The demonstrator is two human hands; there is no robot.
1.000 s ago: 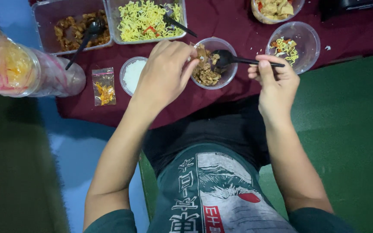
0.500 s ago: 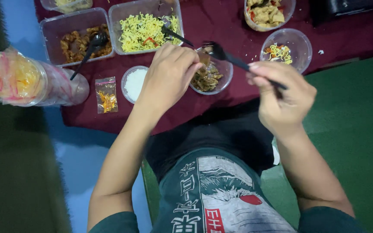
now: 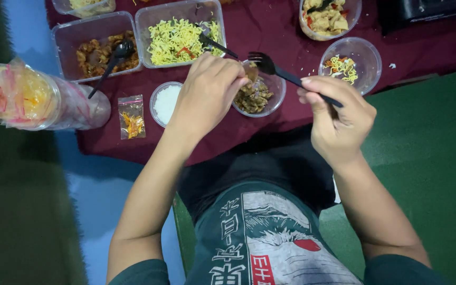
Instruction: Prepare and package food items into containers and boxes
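My right hand (image 3: 339, 119) grips a black plastic fork (image 3: 270, 67) by its handle, its tines pointing left over a clear round bowl (image 3: 276, 100) of brown food. My left hand (image 3: 207, 95) sits at the bowl's left rim, its fingertips pinching a small brown piece of food against the fork's tines. The bowl stands on a maroon cloth (image 3: 270, 26).
Behind are a clear box of yellow noodles (image 3: 178, 34) with a black utensil, a box of brown food (image 3: 98, 50) with a black spoon, two round bowls (image 3: 352, 60), a small cup of white rice (image 3: 163, 103), a sachet (image 3: 132, 117) and a wrapped plastic cup (image 3: 32, 97).
My right hand lifted the fork out of the brown-food bowl and drew back to the right. My left hand's fingers closed on a piece at the tines.
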